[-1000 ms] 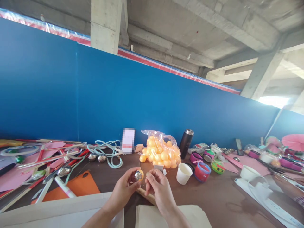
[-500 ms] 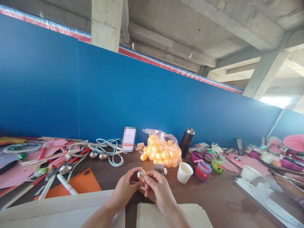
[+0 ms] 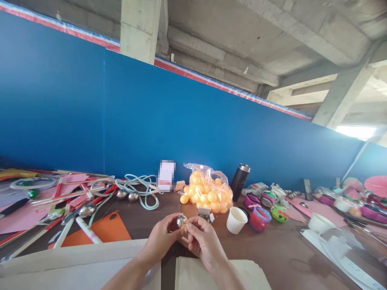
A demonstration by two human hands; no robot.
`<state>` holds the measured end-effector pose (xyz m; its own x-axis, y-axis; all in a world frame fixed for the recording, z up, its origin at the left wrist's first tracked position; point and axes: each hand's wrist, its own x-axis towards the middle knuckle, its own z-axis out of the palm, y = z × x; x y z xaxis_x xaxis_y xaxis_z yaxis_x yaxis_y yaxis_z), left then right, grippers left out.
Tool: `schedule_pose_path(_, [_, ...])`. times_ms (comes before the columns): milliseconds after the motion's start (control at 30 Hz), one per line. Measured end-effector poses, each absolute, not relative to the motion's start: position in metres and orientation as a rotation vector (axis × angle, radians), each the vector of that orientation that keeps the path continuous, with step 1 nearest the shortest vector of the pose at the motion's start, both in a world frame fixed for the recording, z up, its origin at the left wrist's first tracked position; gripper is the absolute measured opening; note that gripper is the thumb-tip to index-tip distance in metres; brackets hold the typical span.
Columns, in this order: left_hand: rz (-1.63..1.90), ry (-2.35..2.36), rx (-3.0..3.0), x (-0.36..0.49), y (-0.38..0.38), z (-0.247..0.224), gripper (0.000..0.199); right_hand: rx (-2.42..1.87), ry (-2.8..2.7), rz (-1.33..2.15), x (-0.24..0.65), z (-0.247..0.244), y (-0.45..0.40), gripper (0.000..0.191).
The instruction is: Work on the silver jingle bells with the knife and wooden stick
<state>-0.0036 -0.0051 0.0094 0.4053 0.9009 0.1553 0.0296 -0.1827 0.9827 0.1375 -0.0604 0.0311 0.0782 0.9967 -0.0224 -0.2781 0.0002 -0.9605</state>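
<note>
My left hand is closed around a shiny silver ball, with a bit of orange showing at its rim. Thumb and fingertips of my right hand pinch together against the ball's right side; whatever is between them is too small to make out. Just beyond my hands lies a small open box with dark little pieces inside. Behind it stands a clear plastic bag full of orange balls, with one loose orange ball at its left. A white paper cup is right of my right hand.
Pale sheets and a white board lie in front. Left are an orange sheet, a marker, sticks and pale blue tubing. A black bottle and colourful tape-like rolls stand right, before a blue partition.
The view has shifted slightly, so the table items sit a little further right. Both hands keep their hold at the silver ball, with only slight finger movement.
</note>
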Motion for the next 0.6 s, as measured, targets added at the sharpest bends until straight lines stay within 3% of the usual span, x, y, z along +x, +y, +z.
schedule_pose_path(600, [0.942, 0.806, 1.610, -0.0025, -0.0100, 0.0194, 0.043, -1.038, -0.922, 1.335, 0.1394, 0.0359, -0.0641, 0.029])
